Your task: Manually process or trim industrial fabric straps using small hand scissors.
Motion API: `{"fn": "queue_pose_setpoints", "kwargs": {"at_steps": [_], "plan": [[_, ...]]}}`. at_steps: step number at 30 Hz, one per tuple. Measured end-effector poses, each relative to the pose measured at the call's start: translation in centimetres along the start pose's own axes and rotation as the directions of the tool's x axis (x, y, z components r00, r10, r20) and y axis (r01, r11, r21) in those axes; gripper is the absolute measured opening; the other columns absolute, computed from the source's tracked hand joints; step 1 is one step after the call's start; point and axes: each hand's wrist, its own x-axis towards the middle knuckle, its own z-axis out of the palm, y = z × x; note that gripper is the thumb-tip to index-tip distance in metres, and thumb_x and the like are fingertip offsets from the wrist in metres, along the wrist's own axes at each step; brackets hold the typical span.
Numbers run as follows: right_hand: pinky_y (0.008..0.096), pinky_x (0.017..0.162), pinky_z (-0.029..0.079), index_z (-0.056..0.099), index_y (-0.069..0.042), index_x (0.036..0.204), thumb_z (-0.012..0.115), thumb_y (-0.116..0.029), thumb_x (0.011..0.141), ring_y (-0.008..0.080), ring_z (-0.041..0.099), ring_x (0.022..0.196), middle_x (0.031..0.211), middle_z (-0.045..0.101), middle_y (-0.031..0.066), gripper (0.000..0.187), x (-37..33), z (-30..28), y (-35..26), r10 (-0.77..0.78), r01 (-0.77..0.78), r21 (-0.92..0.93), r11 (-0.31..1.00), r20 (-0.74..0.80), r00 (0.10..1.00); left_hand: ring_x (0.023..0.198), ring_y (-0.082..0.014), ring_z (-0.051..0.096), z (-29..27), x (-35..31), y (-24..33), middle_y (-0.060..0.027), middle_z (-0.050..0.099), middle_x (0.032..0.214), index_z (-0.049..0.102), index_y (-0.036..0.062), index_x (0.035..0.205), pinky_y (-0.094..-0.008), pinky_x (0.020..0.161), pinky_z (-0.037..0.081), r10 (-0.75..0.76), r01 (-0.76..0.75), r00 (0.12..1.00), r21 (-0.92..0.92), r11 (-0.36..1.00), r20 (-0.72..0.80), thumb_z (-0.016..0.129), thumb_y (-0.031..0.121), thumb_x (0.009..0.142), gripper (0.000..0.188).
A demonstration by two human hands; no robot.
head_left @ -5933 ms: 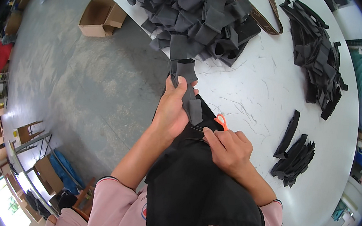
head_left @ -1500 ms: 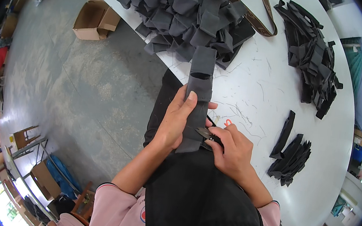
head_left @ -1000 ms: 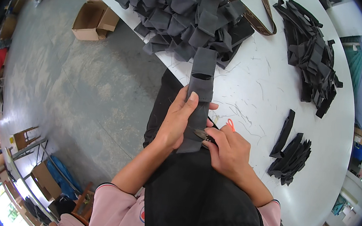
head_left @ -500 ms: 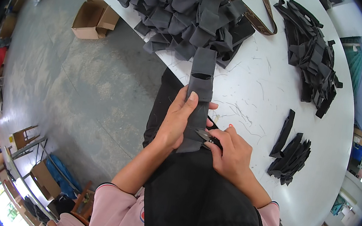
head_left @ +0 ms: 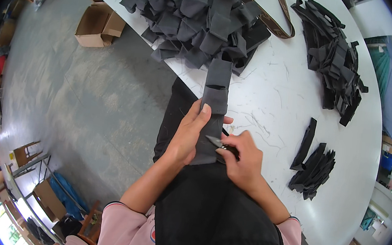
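Note:
My left hand is closed around a dark grey fabric strip, its thumb on top and fingertips showing past the right edge. The strip runs lengthwise away from me over my lap, with a slit-like opening across its far part. In my right hand is a pair of small thread snips with dark handles. Their pointed metal blades reach left over the near part of the strip, just below my left fingers. Whether the blades touch the cloth I cannot tell.
A large heap of similar grey strips covers the table's far left. Black strips lie in a long pile and a smaller bundle on the white table at right. A brown patterned strap curls beyond. An open carton stands on the floor.
My right hand and the snips have shifted slightly up and left along the strip. The left hand keeps its hold, and the whole view has moved a little.

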Motion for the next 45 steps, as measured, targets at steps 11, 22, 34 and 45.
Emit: {"fn": "queue_pose_setpoints", "kwargs": {"at_steps": [11, 22, 34, 45], "plan": [[0.0297, 0.050, 0.039, 0.064, -0.011, 0.105, 0.060, 0.010, 0.063, 0.0188, 0.046, 0.058, 0.075, 0.043, 0.0063, 0.046, 1.6, 0.5, 2.7, 0.143, -0.142, 0.045, 0.989, -0.008, 0.990, 0.069, -0.0196, 0.061, 0.4, -2.4, -1.3, -0.0153, 0.054, 0.106, 0.009, 0.0104, 0.144, -0.0314, 0.063, 0.052, -0.072, 0.066, 0.996, 0.119, 0.991, 0.050, 0.040, 0.018, 0.094, 0.059], [0.0172, 0.042, 0.033, 0.049, -0.007, 0.085, 0.051, -0.023, 0.095, 0.0029, 0.041, 0.051, 0.070, 0.048, -0.0020, 0.020, 4.1, 0.8, 2.7, 0.642, -0.333, 0.849, 0.410, -0.009, 0.767, 0.066, -0.0205, 0.062, -1.5, -3.3, -3.3, -0.0185, 0.057, 0.109, 0.023, 0.0065, 0.130, -0.0322, 0.060, 0.053, -0.106, 0.077, 0.992, 0.315, 0.946, 0.076, 0.044, 0.023, 0.097, 0.043], [0.0205, 0.060, 0.041, 0.059, -0.001, 0.093, 0.054, -0.015, 0.091, 0.0062, 0.051, 0.067, 0.079, 0.054, 0.0009, 0.015, 3.6, 1.1, 4.4, 0.592, -0.636, 0.651, 0.415, 0.338, 0.732, 0.117, -0.0297, 0.045, -1.8, -1.6, -1.1, -0.0148, 0.047, 0.128, 0.060, -0.0047, 0.084, -0.0392, 0.095, 0.038, 0.336, -0.416, 0.903, 0.741, 0.527, 0.268, 0.078, 0.030, 0.069, 0.041], [0.0274, 0.051, 0.043, 0.058, -0.007, 0.102, 0.072, -0.007, 0.072, 0.0199, 0.058, 0.058, 0.076, 0.060, 0.0059, 0.033, -0.9, -2.4, 1.1, 0.126, -0.122, 0.051, 0.991, -0.091, 0.988, 0.121, -0.0232, 0.040, -2.0, -1.4, -1.0, -0.0124, 0.035, 0.135, 0.059, -0.0081, 0.105, -0.0337, 0.099, 0.035, 0.379, -0.475, 0.880, 0.566, 0.674, 0.286, 0.071, 0.021, 0.078, 0.042]]}}
